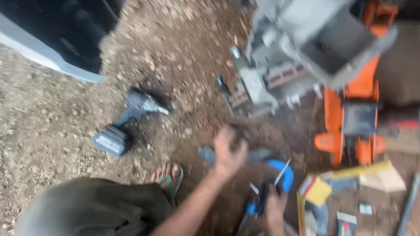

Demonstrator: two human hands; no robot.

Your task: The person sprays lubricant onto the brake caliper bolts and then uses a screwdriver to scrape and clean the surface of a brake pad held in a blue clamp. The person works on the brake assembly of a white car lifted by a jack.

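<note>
My right hand point(274, 205) grips a small dark tool point(263, 192) low over the dirt, light and stiff I judge, best held mid-body, while my left hand point(228, 153) hovers, its grip too blurred to tell.

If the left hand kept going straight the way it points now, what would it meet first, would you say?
Most likely the grey machine block ahead of the left hand, past some bare gravel. The picture is blurred and depth is unclear, so this is a guess.
</note>
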